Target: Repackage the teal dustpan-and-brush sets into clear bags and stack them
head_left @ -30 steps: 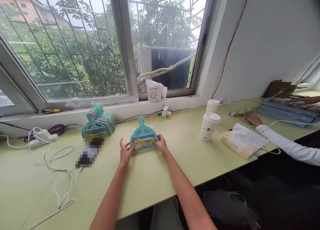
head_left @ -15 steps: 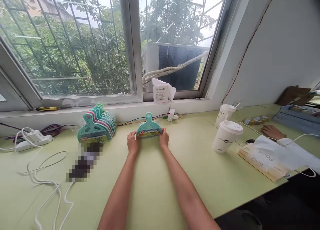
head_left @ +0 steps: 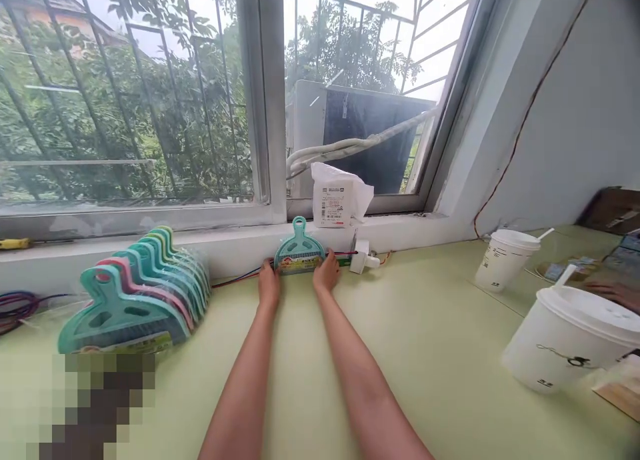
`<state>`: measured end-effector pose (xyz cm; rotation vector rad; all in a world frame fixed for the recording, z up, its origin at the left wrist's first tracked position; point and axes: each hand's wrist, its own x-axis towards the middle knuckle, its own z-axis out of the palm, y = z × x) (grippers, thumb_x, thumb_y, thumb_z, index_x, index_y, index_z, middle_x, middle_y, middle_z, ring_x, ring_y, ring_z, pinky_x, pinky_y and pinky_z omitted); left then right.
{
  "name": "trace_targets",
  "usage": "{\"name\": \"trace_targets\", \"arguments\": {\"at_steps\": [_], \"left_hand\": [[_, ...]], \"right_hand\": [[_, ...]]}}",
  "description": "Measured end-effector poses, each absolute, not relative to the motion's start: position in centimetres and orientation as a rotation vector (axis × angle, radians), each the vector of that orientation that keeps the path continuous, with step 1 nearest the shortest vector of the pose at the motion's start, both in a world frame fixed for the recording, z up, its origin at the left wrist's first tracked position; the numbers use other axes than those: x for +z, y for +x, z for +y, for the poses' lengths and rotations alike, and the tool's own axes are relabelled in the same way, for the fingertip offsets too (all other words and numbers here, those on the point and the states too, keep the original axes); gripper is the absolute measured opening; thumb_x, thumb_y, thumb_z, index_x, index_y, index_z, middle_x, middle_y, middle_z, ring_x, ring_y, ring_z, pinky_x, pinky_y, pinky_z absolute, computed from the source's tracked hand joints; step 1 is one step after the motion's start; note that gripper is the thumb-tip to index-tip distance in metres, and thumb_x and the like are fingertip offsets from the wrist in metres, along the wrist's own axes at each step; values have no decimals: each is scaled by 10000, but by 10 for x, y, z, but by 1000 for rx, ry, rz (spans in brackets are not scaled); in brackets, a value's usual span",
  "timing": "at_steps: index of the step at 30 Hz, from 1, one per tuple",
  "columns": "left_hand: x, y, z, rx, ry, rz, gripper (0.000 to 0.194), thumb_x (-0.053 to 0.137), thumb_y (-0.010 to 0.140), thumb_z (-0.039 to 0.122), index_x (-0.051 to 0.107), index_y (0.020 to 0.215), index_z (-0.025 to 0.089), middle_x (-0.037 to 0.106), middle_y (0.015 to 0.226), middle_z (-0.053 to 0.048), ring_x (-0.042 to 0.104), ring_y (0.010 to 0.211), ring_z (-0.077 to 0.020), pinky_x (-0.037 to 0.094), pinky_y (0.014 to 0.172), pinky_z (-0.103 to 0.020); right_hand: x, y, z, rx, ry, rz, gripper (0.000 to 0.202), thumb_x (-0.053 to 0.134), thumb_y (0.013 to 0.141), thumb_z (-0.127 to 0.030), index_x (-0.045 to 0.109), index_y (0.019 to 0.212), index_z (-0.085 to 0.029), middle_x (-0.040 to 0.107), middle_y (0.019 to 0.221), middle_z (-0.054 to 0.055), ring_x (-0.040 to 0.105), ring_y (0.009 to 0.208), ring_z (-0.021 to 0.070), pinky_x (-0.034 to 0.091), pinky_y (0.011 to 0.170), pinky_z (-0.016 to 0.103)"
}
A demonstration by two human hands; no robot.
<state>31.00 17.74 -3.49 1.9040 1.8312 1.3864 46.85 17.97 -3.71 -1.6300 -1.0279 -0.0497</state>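
A small teal dustpan (head_left: 300, 248) with a looped handle and a yellow printed label stands upright at the back of the table, close to the wall below the window. A dark bristled strip, seemingly a brush, shows behind its label. My left hand (head_left: 269, 283) is closed on its left edge, and my right hand (head_left: 327, 272) grips the right edge. To the left stands a row of several similar dustpans (head_left: 135, 300), mostly teal with some pink and yellow-green, in clear wrapping.
Two white lidded cups, a nearer one (head_left: 565, 340) and a farther one (head_left: 505, 260), stand at right. A white packet (head_left: 336, 203) rests on the windowsill. Thin wires and a white plug-like device (head_left: 361, 257) lie along the wall. Another person's hand (head_left: 617, 293) shows at far right.
My hands and the dustpan have moved forward, nearer the wall. The view has come closer, so the dustpan row and cups look larger and farther out to the sides.
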Motion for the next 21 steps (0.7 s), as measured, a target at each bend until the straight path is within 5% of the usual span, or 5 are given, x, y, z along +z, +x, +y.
{"name": "trace_targets", "arguments": {"at_steps": [12,21], "left_hand": [[-45,306,174,1443,1920,1787,422,520,733,25,471,1144,105,528,1094,-159,519,1096,-261,414,946,-412],[-42,302,140,1500,1859,1878,526,592,754,104,378,1234,96,444,1220,-195,412,1228,-307,345,1018,-478]], "right_hand": [[-27,467,165,195,-1635,-1002,492,421,810,-142,446,1301,-173,585,1239,188,517,1165,330,321,945,473],[-28,461,135,154,-1532,-981,552,382,881,-322,310,1393,-129,363,1442,232,341,1345,309,305,1028,498]]}}
